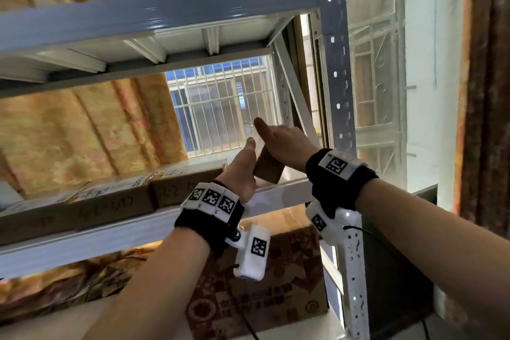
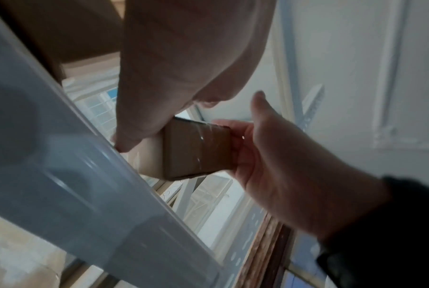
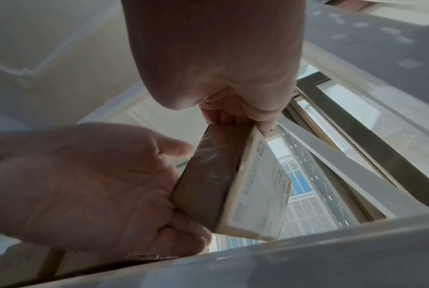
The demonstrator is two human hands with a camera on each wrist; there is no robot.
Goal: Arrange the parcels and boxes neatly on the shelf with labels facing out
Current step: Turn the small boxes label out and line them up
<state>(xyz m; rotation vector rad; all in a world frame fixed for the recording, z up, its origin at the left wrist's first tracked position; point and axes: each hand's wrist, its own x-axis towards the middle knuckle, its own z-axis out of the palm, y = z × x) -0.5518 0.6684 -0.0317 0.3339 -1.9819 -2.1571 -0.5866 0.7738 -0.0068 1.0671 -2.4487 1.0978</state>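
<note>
Nearest the camera, both forearms reach upward, each wrapped in a black wrist band (image 1: 340, 179) carrying white marker blocks. Below them, on the lower shelf level, stands a printed carton (image 1: 289, 295) with red patterning, partly hidden behind the left forearm.

Above that runs the grey front beam (image 1: 110, 240) of the shelf. Just past the beam, the two hands meet on a small brown box (image 1: 269, 170), held tilted above the right end of the shelf board. The left hand (image 1: 242, 171) lies along the box's left side, thumb raised; in the right wrist view its fingers curl under the box's lower edge. The right hand (image 1: 287, 143) clamps the box from the right and top, thumb sticking up. A white label (image 3: 260, 187) covers one broad face of the box, turned toward the window side.

To the left on the same board lies a row of flat cardboard boxes (image 1: 110, 201) with handwritten numbers on their front edges; the nearest end of the row sits just beside the left hand. The perforated grey upright (image 1: 335, 63) and a diagonal brace stand close on the right.

Beyond are a barred window (image 1: 220, 110) and an orange patterned curtain (image 1: 82, 132). Overhead is the underside of the next shelf level (image 1: 165, 36).
</note>
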